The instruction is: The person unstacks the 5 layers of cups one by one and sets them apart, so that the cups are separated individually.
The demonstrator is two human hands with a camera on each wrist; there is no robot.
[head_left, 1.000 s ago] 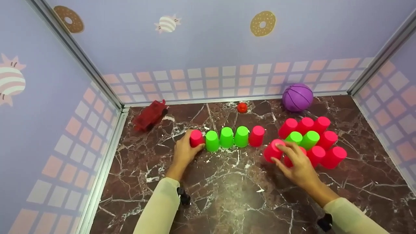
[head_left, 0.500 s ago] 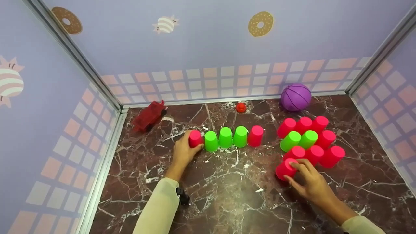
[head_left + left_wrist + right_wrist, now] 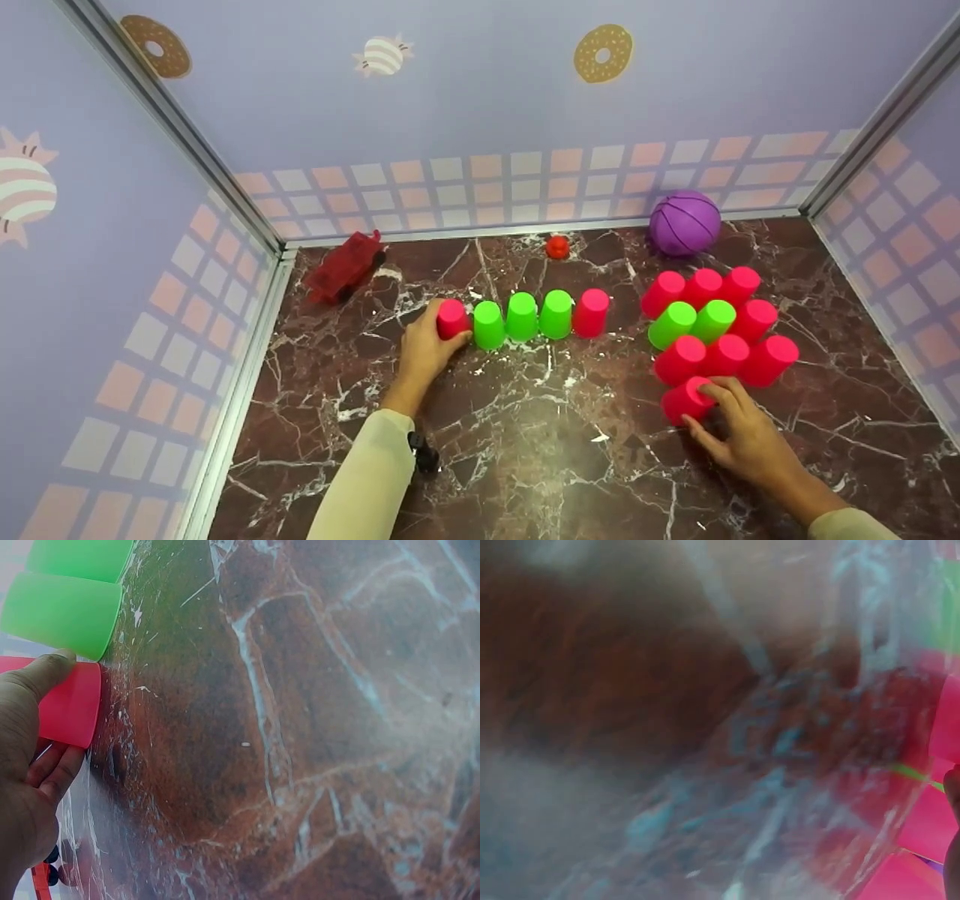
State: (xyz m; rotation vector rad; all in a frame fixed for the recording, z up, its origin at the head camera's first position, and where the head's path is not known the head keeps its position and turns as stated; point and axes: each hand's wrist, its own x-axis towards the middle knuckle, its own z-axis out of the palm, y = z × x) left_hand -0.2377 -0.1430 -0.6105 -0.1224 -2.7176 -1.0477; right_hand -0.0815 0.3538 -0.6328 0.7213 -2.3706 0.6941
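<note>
My left hand (image 3: 427, 346) grips an upside-down pink cup (image 3: 453, 319) at the left end of a row; in the left wrist view, thumb and fingers wrap this pink cup (image 3: 71, 703). Beside it stand three green cups (image 3: 522, 316), then another pink cup (image 3: 592, 313). At the right, my right hand (image 3: 754, 442) holds an upside-down pink cup (image 3: 686, 402) between thumb and fingers, just in front of a cluster of several pink cups (image 3: 768, 361) and two green cups (image 3: 673, 325). Only a sliver of the right hand shows in the right wrist view.
A purple ball (image 3: 685, 223) sits near the back wall at the right. A small red toy (image 3: 557, 247) lies behind the row, and a dark red toy vehicle (image 3: 345, 268) is in the back left corner. Walls bound the marbled surface (image 3: 540, 450) at left, back and right.
My right hand has carried its pink cup from the left side of the cluster toward me and slightly right, to the cluster's front. My left hand has stayed on its cup.
</note>
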